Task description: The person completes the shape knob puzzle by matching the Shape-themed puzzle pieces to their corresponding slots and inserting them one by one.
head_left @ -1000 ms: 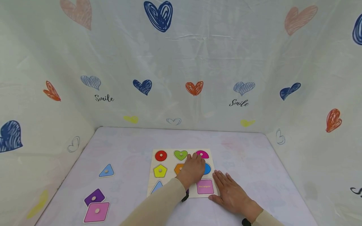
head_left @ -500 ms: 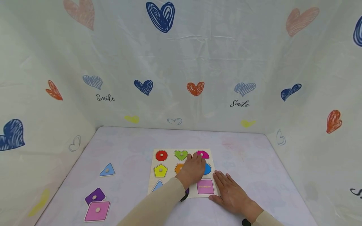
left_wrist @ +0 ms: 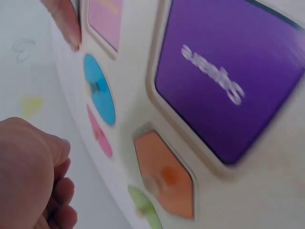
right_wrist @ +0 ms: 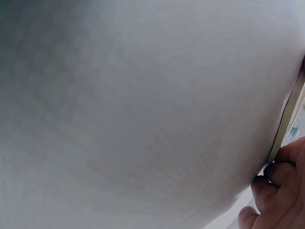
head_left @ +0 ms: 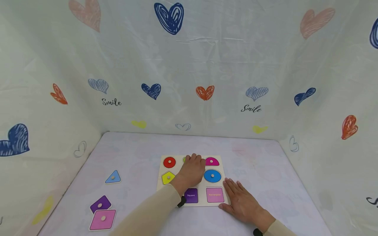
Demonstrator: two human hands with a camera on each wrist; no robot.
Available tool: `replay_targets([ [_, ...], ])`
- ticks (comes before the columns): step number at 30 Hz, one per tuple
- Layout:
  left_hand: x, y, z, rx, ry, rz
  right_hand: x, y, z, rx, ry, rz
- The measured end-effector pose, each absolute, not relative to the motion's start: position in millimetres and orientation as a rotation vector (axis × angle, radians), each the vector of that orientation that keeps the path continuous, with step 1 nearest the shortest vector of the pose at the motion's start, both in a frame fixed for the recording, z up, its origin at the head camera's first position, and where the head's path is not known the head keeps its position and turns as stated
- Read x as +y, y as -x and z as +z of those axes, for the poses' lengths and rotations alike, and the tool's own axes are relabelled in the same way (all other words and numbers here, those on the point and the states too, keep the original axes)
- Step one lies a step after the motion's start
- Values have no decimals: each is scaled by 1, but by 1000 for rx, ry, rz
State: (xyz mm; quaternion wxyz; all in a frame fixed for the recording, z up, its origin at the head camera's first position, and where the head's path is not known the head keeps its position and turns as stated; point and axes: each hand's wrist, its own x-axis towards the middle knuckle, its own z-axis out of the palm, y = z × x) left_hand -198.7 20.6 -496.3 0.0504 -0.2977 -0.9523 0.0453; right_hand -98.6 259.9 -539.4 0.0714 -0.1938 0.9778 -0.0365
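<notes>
In the head view my left hand (head_left: 191, 172) is over the middle of a wooden shape puzzle board (head_left: 202, 196), covering part of the green heart piece (left_wrist: 151, 217). The left wrist view shows its fingers loosely bent and apart from the pieces, with nothing visible between them. An orange hexagon (left_wrist: 164, 193) and a blue oval (head_left: 208, 178) sit in their slots. Flat on the table, my right hand (head_left: 243, 205) lies against the board's right edge with fingers straight. Printed slots for a purple square (head_left: 192, 198) and a pink rectangle (head_left: 215, 198) are bare.
Left of the board lie a light blue triangle piece (head_left: 111, 180), a purple square piece (head_left: 104, 200) and a pink rectangular piece (head_left: 97, 223), the last two overlapping. Red circle (head_left: 166, 165), yellow pentagon (head_left: 165, 180) and magenta half-circle (head_left: 214, 163) pieces sit in the board.
My left hand has moved left and slightly away from me, uncovering the blue oval and the purple square slot. The right hand stays at the board's edge.
</notes>
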Motion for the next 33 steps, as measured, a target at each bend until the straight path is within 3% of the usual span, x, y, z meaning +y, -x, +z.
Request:
replay_targets([
  [17,-82,203,-489,-2843,714,28,256,96,-538,2934,525,-58],
  [33,-195,183,-494,-2701,567,-115,255,97,-539,2938,518,-73],
])
